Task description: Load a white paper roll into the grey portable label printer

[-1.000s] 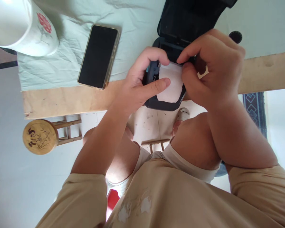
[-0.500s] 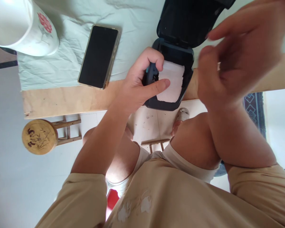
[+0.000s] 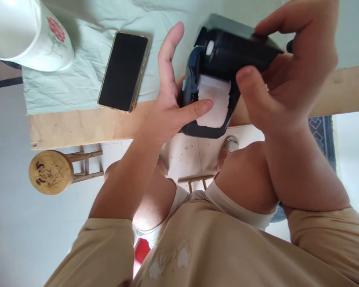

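A small black label printer (image 3: pixel 205 130) stands at the table's front edge with its hinged lid (image 3: pixel 242 50) partly raised. White paper (image 3: pixel 217 113) lies across its open bay. My left hand (image 3: pixel 170 99) holds the printer by its left side; the thumb presses on the paper and the index finger sticks up, off the printer. Its other fingers are mostly hidden behind the body. The lid is gripped by my right hand (image 3: pixel 290 75), thumb on the near side and fingers at the far edge.
A phone (image 3: pixel 124 71) with a dark screen lies left of the printer on the pale green cloth (image 3: pixel 86 79). A white container with a red flower (image 3: pixel 55 44) is at the far left. Below the wooden table edge (image 3: pixel 86 125) stands a round stool (image 3: pixel 50 172).
My right hand has come in from the right and taken hold of the lid, which has swung from wide open towards the body. My left index finger has lifted off the printer.
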A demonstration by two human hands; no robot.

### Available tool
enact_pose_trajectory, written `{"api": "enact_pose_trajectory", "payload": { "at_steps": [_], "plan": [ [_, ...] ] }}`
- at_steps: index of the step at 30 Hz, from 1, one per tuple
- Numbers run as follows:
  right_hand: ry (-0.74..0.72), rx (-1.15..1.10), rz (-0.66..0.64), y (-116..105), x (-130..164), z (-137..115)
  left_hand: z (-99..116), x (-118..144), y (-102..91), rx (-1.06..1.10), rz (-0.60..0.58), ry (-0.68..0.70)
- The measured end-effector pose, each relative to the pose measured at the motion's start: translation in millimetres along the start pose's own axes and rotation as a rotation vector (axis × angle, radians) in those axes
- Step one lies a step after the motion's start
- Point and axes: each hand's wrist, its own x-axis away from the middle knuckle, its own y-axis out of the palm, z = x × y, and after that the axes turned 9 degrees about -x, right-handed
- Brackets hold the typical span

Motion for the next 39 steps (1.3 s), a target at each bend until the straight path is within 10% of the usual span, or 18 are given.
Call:
{"api": "enact_pose_trajectory", "payload": {
  "at_steps": [14,24,39],
  "plan": [
    [-0.166,-0.058,0.062,3.6,-2.7,-6.0,-9.9,-3.2,-2.0,0.161,-0.043,0.137],
    [0.035,-0.145,-0.023,3.8,1.1,-11.9,6.5,-2.7,11.4,0.262,0.169,0.029],
    [0.039,-0.118,-0.009,4.8,4.0,-17.8,14.7,-1.6,11.8,0.28,0.146,-0.007]
  ]
}}
